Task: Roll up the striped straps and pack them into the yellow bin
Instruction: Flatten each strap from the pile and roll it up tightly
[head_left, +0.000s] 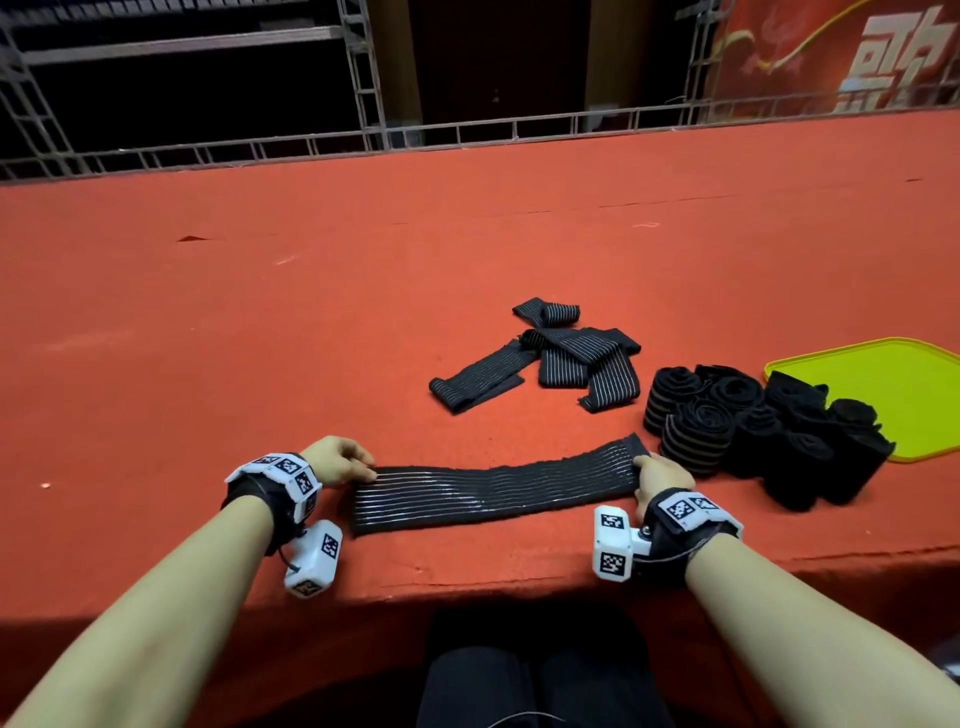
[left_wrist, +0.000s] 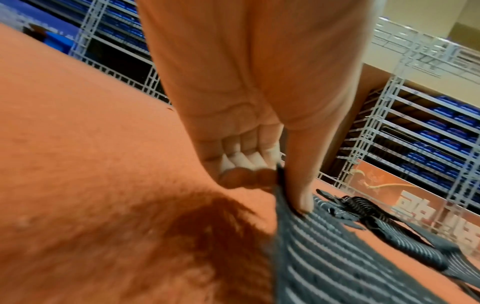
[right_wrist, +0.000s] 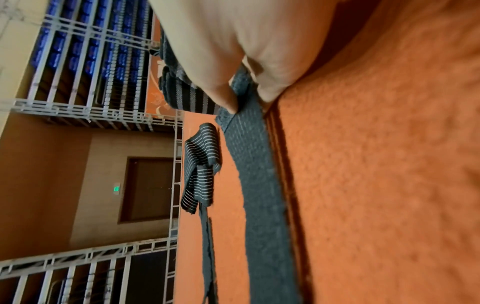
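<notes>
Red desk (head_left: 260, 322) carries my flat strap (head_left: 493, 491); left hand (head_left: 340, 460) pinches one end; right hand (head_left: 662, 475) pinches the other.

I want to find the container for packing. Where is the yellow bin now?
In the head view the yellow bin lies at the far right on the red table, just behind the pile of rolled straps, which overlaps its near edge.

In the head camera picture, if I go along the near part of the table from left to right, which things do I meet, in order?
left hand → flat striped strap held at both ends → right hand → pile of rolled straps → yellow bin
</notes>
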